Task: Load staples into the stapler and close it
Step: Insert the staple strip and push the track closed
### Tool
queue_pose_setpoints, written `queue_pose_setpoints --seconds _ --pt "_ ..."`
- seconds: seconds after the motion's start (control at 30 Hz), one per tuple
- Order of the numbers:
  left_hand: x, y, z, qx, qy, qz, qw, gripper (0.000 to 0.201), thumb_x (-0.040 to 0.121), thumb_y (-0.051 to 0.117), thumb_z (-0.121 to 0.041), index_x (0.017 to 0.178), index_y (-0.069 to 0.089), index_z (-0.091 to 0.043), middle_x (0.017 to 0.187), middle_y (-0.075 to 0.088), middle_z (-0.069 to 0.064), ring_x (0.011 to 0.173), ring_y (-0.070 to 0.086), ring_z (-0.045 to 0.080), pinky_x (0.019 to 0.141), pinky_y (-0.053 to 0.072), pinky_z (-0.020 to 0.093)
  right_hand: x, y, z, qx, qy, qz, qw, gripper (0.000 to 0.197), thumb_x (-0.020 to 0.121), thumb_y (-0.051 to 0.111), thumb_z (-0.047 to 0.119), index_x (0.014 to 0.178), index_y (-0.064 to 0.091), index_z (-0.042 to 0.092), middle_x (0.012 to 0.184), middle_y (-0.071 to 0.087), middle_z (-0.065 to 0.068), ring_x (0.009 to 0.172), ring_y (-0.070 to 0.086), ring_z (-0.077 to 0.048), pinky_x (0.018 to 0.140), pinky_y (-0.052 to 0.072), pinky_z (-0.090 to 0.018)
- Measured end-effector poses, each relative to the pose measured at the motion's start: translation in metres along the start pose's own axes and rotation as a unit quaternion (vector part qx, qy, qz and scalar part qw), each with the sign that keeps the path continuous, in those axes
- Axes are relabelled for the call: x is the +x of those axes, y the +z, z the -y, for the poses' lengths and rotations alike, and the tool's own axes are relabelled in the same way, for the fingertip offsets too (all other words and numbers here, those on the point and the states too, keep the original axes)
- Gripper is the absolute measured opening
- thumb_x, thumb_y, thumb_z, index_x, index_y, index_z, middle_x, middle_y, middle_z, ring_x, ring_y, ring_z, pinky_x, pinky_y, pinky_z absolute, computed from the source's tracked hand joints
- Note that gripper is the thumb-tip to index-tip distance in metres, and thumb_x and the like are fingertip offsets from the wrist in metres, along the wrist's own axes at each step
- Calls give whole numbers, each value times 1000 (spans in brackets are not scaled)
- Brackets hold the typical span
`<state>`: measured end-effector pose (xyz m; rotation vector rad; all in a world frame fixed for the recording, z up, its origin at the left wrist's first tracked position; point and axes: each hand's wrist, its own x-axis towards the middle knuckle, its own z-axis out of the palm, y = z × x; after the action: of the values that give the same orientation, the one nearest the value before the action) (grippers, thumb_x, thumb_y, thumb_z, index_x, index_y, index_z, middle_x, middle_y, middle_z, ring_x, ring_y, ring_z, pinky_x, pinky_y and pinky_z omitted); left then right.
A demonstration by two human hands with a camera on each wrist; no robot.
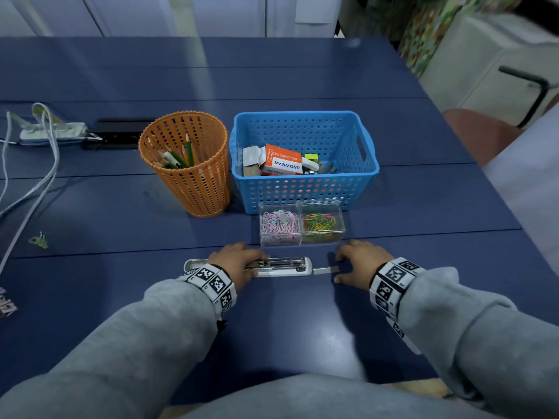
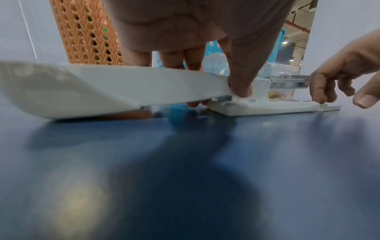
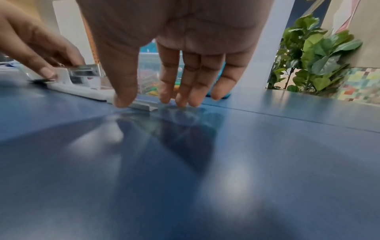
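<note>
A white stapler point(image 1: 281, 266) lies opened out flat on the blue table point(image 1: 272, 328), its metal staple channel point(image 1: 284, 262) facing up. My left hand point(image 1: 254, 266) grips it at the hinge, thumb point(image 2: 242, 81) on the near side and fingers behind; the white lid point(image 2: 102, 84) stretches left. Just off the stapler's right end a silver strip of staples point(image 1: 326, 270) lies on the table. My right hand point(image 1: 343, 267) hovers over that strip, thumb point(image 3: 125, 97) on its near side and fingers point(image 3: 183, 97) touching down beyond it. The staples point(image 3: 144, 105) still rest flat on the table.
Behind the stapler stands a clear two-part box of coloured paper clips point(image 1: 301, 223). Further back are a blue basket point(image 1: 305, 189) of supplies and an orange mesh pencil cup point(image 1: 187, 164). White cables point(image 1: 36, 182) and a power strip lie at the far left.
</note>
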<state>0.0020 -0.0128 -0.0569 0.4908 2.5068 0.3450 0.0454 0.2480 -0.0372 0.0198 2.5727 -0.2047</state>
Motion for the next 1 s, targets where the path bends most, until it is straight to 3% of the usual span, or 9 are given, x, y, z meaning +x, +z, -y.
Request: queue_pose_setpoints --seconds 0.17,0.3,0.4,0.53,0.63,0.73,0.87,0.93,1.0 --pt "-1 1 -1 -2 -6 -7 1000 40 88 55 -30 126 47 -40 128 51 4 122 46 26 104 41 46 3 7 5 26 -18 3 999 39 78 63 36 113 55 20 122 52 -8 113 50 -27 92 45 -36" --pt "-2 1 -2 -3 -6 -9 1000 40 88 55 -30 126 47 -40 127 51 3 121 46 26 103 41 46 5 9 5 53 -24 -13 998 23 78 63 30 97 61 18 114 55 -8 106 53 -27 88 47 -36" --pt "-2 1 -2 0 -9 -10 1000 40 88 55 -30 126 47 -40 127 51 3 121 46 25 103 41 46 2 8 1 71 -12 -20 997 9 77 60 27 82 56 22 101 57 -5 97 56 -26 79 46 -33" --pt "-3 1 -2 0 -12 -9 1000 40 88 54 -29 126 46 -40 128 50 3 122 46 25 103 41 46 -4 6 -6 175 22 -58 983 10 73 60 20 77 52 25 79 60 1 77 59 -23 71 50 -32" --pt "-3 0 -3 -1 -13 -4 1000 41 88 54 -29 127 46 -39 128 50 4 123 45 25 104 40 47 -6 4 -4 266 15 -86 960 15 74 62 12 77 57 26 67 54 10 62 51 -11 60 44 -19" --pt "-3 0 -4 -3 -13 -5 1000 40 88 55 -28 127 47 -38 129 50 4 123 45 26 104 40 47 -6 2 4 319 -24 -82 944 27 75 67 8 69 56 32 63 55 11 55 48 -3 58 42 -11" --pt "-4 0 -3 -3 -13 -3 1000 40 88 54 -29 127 46 -38 129 49 4 123 45 26 104 39 47 -8 -6 18 371 -56 -76 924 28 74 70 6 68 57 30 61 54 10 46 46 2 51 40 -4" --pt "-4 0 -4 -2 -14 -2 1000 40 89 54 -29 127 46 -38 131 49 4 124 45 26 105 38 47 -9 -9 24 392 -62 -86 914 28 72 71 4 67 56 27 64 56 9 55 51 0 61 47 -13" --pt "-4 -1 -4 -1 -12 -2 1000 40 89 53 -28 127 46 -38 131 49 4 124 44 26 106 38 48 -6 -9 28 424 -71 -97 897 32 70 68 -4 65 53 24 79 63 4 77 62 -17 79 52 -32"
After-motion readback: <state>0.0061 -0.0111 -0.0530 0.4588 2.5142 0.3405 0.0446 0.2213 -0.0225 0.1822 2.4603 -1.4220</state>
